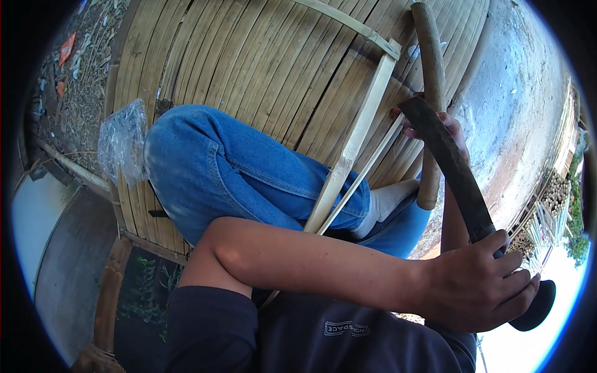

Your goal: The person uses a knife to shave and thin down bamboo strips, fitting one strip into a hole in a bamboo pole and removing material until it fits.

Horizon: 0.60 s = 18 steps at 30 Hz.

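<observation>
at right, knife crosses in front of pole, l hand clamped on its handle; r hand nr strip tip, can't tell what it's clamped on. best w/ steady blade, skin clear of edge.

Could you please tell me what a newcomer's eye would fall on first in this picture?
Probably the long dark knife on the right, gripped at its lower end by a hand and slanting up across the thick stick. Next might come the bent blue-jeaned leg left of centre, with crumpled clear plastic beside its knee.
</observation>
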Tool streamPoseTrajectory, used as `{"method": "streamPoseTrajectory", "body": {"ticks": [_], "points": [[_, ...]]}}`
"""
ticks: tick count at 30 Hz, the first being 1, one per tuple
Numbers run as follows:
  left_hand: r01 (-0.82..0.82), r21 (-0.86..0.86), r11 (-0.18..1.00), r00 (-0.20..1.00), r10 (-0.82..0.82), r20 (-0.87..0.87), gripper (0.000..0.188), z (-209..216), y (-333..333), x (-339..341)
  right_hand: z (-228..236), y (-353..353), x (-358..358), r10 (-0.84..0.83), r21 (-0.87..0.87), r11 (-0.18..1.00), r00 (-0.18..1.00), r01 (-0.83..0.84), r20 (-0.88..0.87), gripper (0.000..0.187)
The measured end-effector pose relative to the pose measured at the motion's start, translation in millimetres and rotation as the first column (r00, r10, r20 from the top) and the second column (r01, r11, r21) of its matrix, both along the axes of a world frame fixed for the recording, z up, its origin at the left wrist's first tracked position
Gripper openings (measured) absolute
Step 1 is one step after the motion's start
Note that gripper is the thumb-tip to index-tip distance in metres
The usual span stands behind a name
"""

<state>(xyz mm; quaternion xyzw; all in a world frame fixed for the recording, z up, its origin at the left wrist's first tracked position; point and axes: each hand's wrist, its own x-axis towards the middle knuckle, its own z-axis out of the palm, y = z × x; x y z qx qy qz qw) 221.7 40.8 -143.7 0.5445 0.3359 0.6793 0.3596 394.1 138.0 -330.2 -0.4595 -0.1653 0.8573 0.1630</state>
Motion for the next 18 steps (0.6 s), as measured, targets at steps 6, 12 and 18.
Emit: {"method": "streamPoseTrajectory", "body": {"ticks": [6, 12, 18], "points": [[-0.004, -0.047, 0.999, 0.996, 0.008, 0.094, 0.033, 4, 14, -12, -3, 0, 3, -0.002, -0.010, 1.000, 0.997, 0.001, -0.077, 0.060], [-0.095, -0.109, 0.990, 0.994, 0.100, 0.047, 0.038, -2, 46, -26, -4, 4, -8, 0.039, 0.009, 0.999, 0.999, -0.040, 0.012, 0.064], [-0.352, -0.001, 0.936, 0.936, 0.352, -0.018, 0.046, -38, 109, -69, 10, 9, -13, 0.062, 0.073, 0.995, 0.985, -0.075, 0.160, 0.070]]}}
